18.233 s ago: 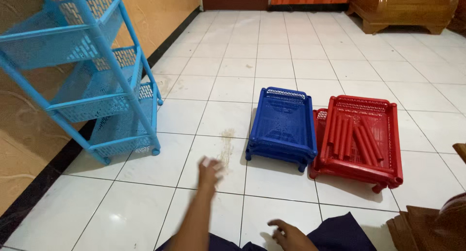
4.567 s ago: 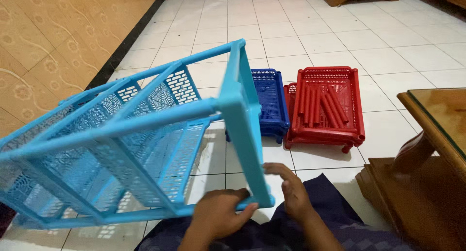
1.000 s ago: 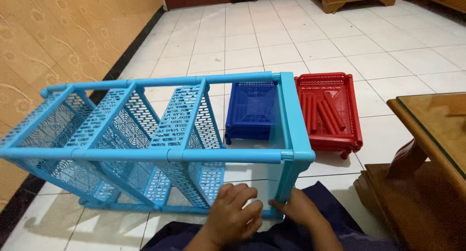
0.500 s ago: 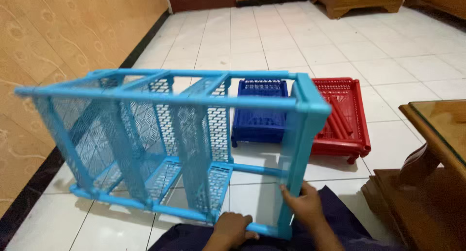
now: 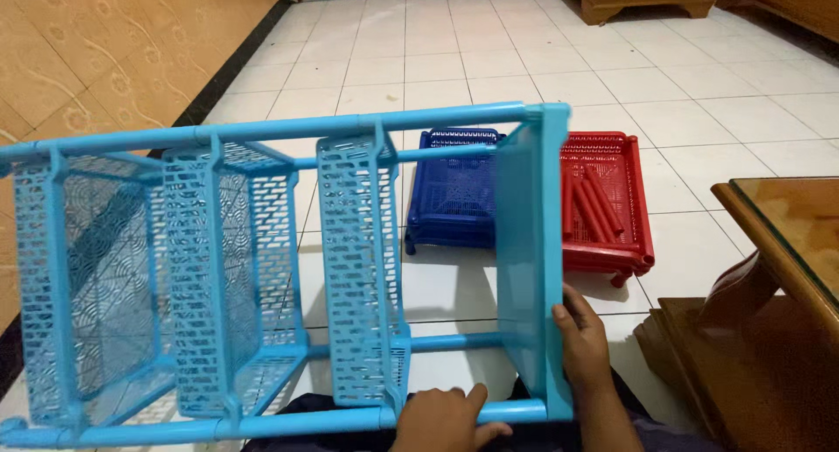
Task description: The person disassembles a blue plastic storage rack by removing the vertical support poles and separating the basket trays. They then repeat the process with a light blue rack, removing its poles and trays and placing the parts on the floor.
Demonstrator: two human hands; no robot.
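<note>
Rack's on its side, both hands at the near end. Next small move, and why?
Probably pull the solid end panel off the near tube. The left hand braces that tube of the light blue rack at the joint, and the right hand grips the panel's edge, so the hold suits separating them.

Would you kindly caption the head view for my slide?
Both hands, left and right, hold a tipped light-blue shelf rack over white tiles.
</note>
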